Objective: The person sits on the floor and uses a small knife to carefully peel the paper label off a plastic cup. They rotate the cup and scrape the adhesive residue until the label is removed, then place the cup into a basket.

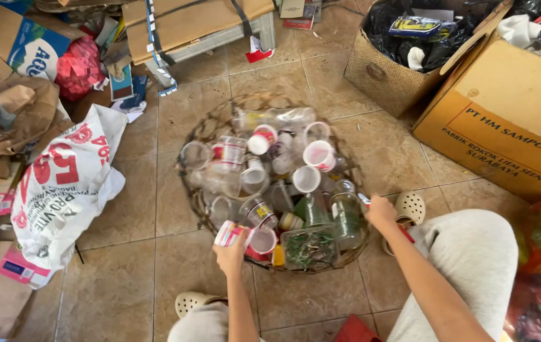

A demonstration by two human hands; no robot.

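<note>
Your left hand [231,254] reaches forward, fingers clamped around a red-and-white plastic cup [227,233] at the near rim of the round basket [202,133]. Your right hand [380,212] stretches to the basket's right edge, fist closed on a small red-tipped item [365,201].

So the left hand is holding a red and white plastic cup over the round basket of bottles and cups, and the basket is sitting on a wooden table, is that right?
Not quite. The head view shows the round basket sitting on a tiled floor, not a wooden table. The rest holds: the left hand grips a red and white plastic cup at the basket's near edge.
</note>
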